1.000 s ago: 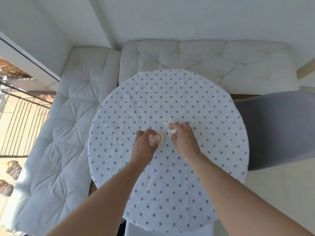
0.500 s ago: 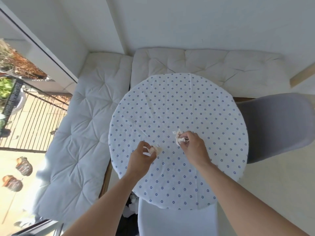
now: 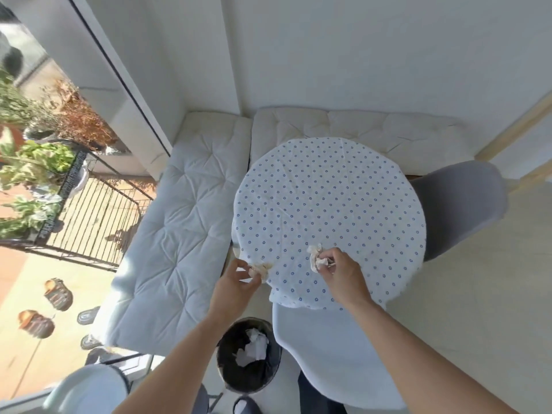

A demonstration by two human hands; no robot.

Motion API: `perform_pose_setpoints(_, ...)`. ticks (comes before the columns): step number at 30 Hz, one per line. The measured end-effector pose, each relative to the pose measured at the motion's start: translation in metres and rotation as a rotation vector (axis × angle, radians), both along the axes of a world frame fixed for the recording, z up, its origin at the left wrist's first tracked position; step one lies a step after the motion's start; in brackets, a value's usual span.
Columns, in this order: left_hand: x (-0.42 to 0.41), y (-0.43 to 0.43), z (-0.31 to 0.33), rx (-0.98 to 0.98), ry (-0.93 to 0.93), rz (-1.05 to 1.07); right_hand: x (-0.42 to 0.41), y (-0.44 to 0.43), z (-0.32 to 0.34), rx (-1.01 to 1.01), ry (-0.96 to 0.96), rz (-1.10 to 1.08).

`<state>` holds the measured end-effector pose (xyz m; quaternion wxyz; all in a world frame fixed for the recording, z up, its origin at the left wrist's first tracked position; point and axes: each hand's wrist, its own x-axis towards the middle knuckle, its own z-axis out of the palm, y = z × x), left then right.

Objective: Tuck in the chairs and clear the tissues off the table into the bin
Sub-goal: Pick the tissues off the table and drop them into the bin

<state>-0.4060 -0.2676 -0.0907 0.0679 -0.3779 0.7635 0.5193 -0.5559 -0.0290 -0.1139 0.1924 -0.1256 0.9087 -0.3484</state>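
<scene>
Left grip [image 3: 236,282] pinched tissue [image 3: 260,269] past bench [image 3: 373,186] near-left edge; right grip [image 3: 340,271] clenched second tissue [image 3: 315,258] over bench. Bin [image 3: 224,358] below left. Risk: loose pinch, wad dropping beside bin.

Each hand, left hand [image 3: 234,283] and right hand [image 3: 343,271], pinches a crumpled tissue above the bin [image 3: 249,357].

White walls [image 3: 358,55], cushioned corner bench [image 3: 185,234], sunlit balcony railing [image 3: 98,216] left.
</scene>
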Motion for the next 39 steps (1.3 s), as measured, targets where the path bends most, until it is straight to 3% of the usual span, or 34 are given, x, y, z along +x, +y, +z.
perform_pose_setpoints(4, 0.067, -0.012, 0.009, -0.014, -0.009, 0.017, 0.067, -0.018, 0.001, 0.028, -0.055, 0.022)
perform_pose_setpoints(13, 0.203, -0.039, -0.038, 0.064, -0.133, 0.134, 0.193, -0.06, -0.047, 0.1, -0.227, 0.156)
perform_pose_setpoints(22, 0.281, -0.035, -0.142, 0.084, -0.263, 0.154, 0.254, -0.07, -0.13, 0.196, -0.345, 0.214)
perform_pose_setpoints(31, 0.288, -0.034, -0.267, 0.137, -0.353, 0.211, 0.26, -0.066, -0.229, 0.317, -0.418, 0.224)
perform_pose_setpoints(39, 0.265, -0.01, -0.335, 0.191, -0.369, 0.236, 0.257, -0.072, -0.308, 0.325, -0.436, 0.249)
